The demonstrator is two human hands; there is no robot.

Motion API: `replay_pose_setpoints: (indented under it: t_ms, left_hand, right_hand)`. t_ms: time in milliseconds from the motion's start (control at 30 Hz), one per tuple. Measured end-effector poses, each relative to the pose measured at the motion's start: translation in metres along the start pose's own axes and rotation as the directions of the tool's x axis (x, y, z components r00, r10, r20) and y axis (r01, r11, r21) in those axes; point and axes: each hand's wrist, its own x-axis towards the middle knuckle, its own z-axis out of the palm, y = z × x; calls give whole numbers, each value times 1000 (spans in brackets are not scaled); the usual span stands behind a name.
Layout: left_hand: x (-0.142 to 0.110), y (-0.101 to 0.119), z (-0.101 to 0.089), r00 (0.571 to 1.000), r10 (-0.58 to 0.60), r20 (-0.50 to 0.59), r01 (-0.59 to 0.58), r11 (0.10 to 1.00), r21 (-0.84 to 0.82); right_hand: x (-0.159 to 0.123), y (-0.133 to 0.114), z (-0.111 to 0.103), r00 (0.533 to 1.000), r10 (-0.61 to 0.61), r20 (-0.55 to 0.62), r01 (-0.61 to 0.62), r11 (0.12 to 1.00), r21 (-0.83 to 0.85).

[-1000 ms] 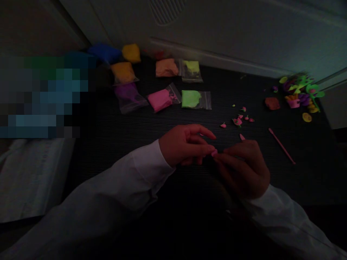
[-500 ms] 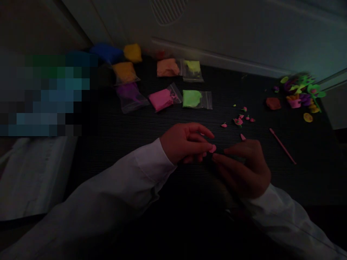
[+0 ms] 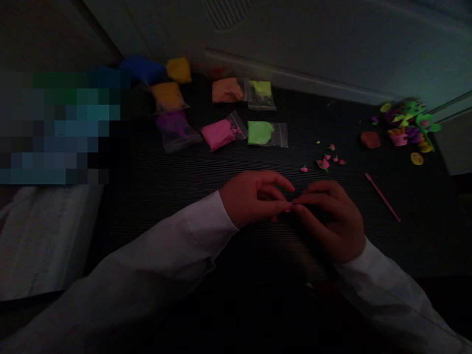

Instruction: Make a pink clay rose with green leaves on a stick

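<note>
My left hand (image 3: 254,199) pinches a small piece of pink clay (image 3: 288,209) between thumb and fingertips, just above the dark table. From the right, the thumb and forefinger of my right hand (image 3: 330,216) close on the edge of the same piece. Most of the clay is hidden by the fingers. Beyond the hands lie several tiny pink clay flower buds with green bits (image 3: 323,163). A thin pink stick tool (image 3: 382,196) rests to the right of my right hand.
Bags of pink clay (image 3: 220,133), green clay (image 3: 260,132), orange clay (image 3: 167,96) and other colours lie toward the back. A reddish-brown lump (image 3: 370,139) sits near finished clay flowers (image 3: 409,120) at the far right. White paper-like material (image 3: 47,236) lies at left.
My right hand has moved up and left, and its fingertips now meet the pink clay in my left hand. The view has shifted slightly.
</note>
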Motion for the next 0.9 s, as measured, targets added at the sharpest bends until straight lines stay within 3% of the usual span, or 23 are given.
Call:
replay_pose_setpoints:
  t_ms: [333,700,900]
  left_hand:
    - [1,-3,1,996,86,29,-89,986,140]
    - [2,-2,-2,987,158,-22,-150,966,213]
    - [1,-1,3,990,134,-53,-121,974,191]
  right_hand:
    - [4,2,1,994,25,110,-32,998,59]
    - [3,3,2,996,72,59,-73,997,24]
    - [3,1,3,995,100,8,-100,991,90]
